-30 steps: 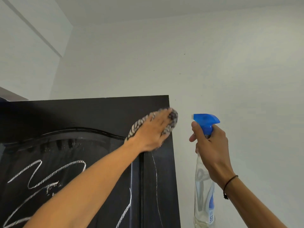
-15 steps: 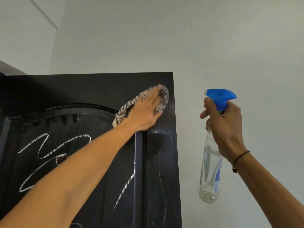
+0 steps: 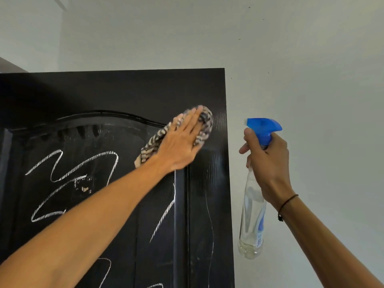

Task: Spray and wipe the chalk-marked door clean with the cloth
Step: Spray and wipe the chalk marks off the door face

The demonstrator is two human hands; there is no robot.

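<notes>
Left hand [image 3: 180, 145], fingers flat, presses striped cloth [image 3: 204, 126] against black door [image 3: 116, 90] near chalk scrawl [image 3: 68, 177]. Right hand [image 3: 268, 161] grips spray bottle [image 3: 252, 217] beside the door's edge.

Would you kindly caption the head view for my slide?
Left hand presses a striped cloth on the chalk-marked door; right hand holds a spray bottle.

Black door [image 3: 116, 94] upright, chalk all over the panel.
White chalk zigzags [image 3: 70, 179] across the arched inset panel, thin line down the right stile. Striped cloth [image 3: 204, 125] pressed flat vs. the door near top right edge; wet sheen beside it.
</notes>
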